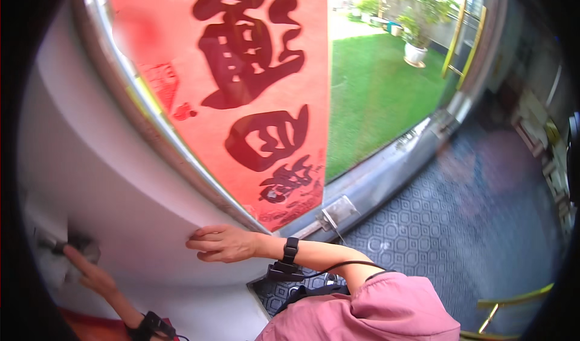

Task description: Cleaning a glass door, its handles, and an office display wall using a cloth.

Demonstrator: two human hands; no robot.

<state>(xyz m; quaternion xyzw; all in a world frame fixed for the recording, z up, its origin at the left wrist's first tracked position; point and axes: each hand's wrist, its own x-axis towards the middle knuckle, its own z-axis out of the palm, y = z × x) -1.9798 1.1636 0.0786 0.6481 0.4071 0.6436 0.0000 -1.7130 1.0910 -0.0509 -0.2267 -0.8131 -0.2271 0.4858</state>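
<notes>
My left hand is at the lower left, with a finger extended to a blurred dark fitting on the pale wall. Whether the fingers grip that fitting I cannot tell. Nearer the middle, my right hand lies against the white wall surface, palm down, fingers slightly bent and holding nothing visible. Just beyond it is the lower corner of a glass door with a metal frame. A red paper banner with large dark brush characters covers the left part of the glass. Both wrists wear black straps with small devices.
A metal latch sits on the door's bottom rail. Through the glass show green turf, a potted plant and a yellow door handle. Dark patterned floor extends right, with stacked items at the far edge.
</notes>
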